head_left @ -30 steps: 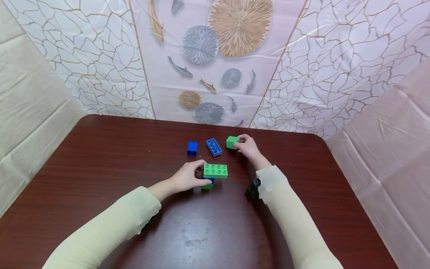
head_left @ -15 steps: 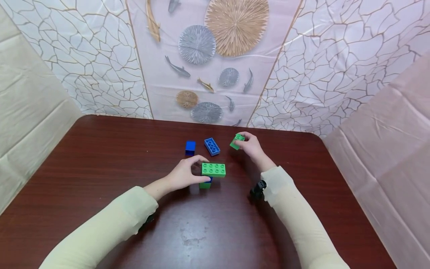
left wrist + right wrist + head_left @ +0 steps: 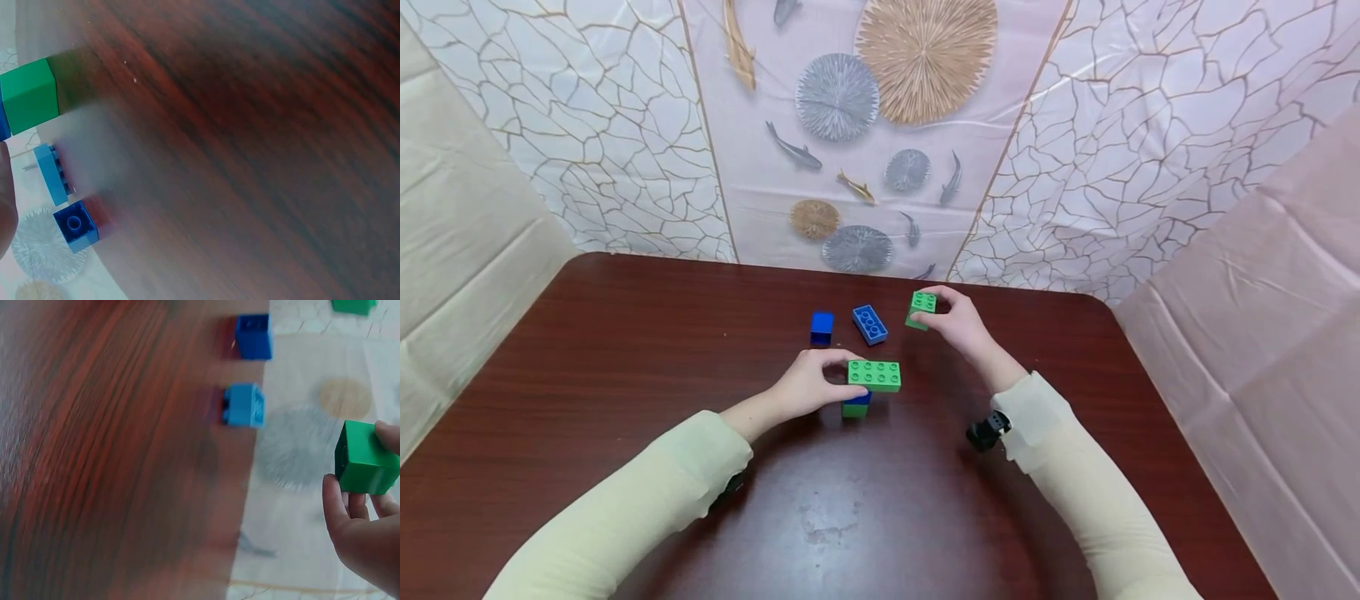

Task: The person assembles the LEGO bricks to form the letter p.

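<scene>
My left hand [image 3: 807, 385] grips a small stack of toy building bricks between thumb and fingers. On top lies a long green brick [image 3: 874, 376], a blue brick [image 3: 857, 397] is under it, and a green brick [image 3: 854, 410] is lowest. Beyond the stack, my right hand [image 3: 961, 322] pinches a small square green brick [image 3: 922, 303] with its studs facing up. The right wrist view shows that green brick [image 3: 365, 457] between thumb and fingers. In the left wrist view only the stack's lower green brick [image 3: 30, 95] and a bit of blue show.
A small blue brick [image 3: 822, 327] lies on the brown table [image 3: 647, 350] beyond my left hand. Beside it, a longer blue brick [image 3: 869, 324] lies with its hollow underside up. A patterned cloth wall [image 3: 850, 192] rises behind the table's far edge.
My right hand has raised the square green brick from the table and turned it, so its studs now face up. The left hand keeps its hold on the stack.
</scene>
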The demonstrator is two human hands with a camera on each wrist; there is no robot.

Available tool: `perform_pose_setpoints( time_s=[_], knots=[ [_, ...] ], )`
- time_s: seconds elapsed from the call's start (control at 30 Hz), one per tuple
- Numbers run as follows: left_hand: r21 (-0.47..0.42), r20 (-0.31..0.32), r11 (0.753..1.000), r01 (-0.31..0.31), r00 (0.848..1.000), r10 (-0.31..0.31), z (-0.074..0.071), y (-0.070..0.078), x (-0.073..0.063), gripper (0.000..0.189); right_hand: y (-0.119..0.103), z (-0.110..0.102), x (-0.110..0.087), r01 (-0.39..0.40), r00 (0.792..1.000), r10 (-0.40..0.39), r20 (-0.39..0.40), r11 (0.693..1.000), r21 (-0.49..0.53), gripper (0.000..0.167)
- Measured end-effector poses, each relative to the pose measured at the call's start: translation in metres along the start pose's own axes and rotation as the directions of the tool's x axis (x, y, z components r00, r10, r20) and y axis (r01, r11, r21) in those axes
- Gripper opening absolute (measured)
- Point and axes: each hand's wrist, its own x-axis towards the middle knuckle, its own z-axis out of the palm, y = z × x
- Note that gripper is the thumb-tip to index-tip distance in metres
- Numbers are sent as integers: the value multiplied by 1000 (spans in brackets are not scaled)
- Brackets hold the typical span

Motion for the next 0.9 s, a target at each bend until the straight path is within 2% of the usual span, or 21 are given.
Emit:
perform_pose_setpoints(
  time_s=[0.2,0.33,0.5,0.73,0.9],
  knots=[
    [-5,-1,1000,-10,1000,10,0,-1,1,33,-20,7,-18,60,998,-60,23,998,6,40],
    [0,-5,1000,-23,1000,23,0,-2,0,32,-32,14,-30,125,990,-126,63,992,16,39],
    [1,-8,999,-46,999,46,-1,-1,-1,31,-42,23,-43,158,981,-160,111,987,28,39],
    [17,-8,999,-47,999,47,-1,-1,-1,31,-46,32,-53,213,963,-219,159,976,55,36],
    [31,-3,998,-57,998,57,-1,-2,-1,31,-43,40,-56,233,956,-234,177,972,27,36]
  ],
)
